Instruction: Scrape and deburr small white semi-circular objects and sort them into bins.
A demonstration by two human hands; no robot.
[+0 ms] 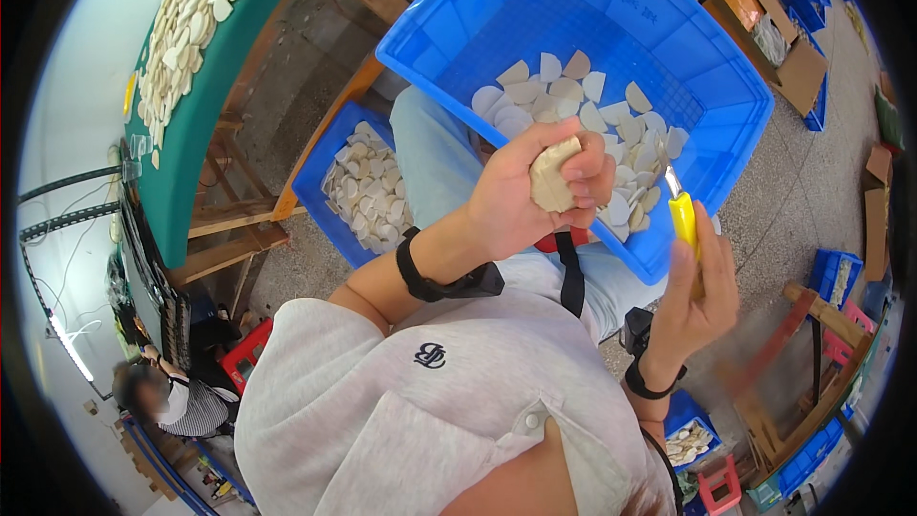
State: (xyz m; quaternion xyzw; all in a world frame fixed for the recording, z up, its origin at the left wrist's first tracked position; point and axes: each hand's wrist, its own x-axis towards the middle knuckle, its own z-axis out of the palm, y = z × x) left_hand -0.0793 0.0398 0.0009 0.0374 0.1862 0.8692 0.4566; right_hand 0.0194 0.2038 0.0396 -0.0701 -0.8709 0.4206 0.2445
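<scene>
My left hand [506,186] is closed round a beige, clay-like piece [552,180] with a rounded edge, held above the near side of a large blue plastic bin [592,0]. Off to its right, my right hand [705,301] grips the yellow handle of a small knife [683,220]. The thin metal blade points up and away from me, apart from the beige piece. Inside the bin lie many loose half-round white and beige pieces [616,119], heaped toward the near side.
Left of my leg stands a smaller blue bin [310,167] filled with similar pieces. More of them cover a green-topped table [205,100] at far left. An open cardboard box [800,72] sits at the upper right. A person [196,406] is at the lower left, near a red stool [244,354].
</scene>
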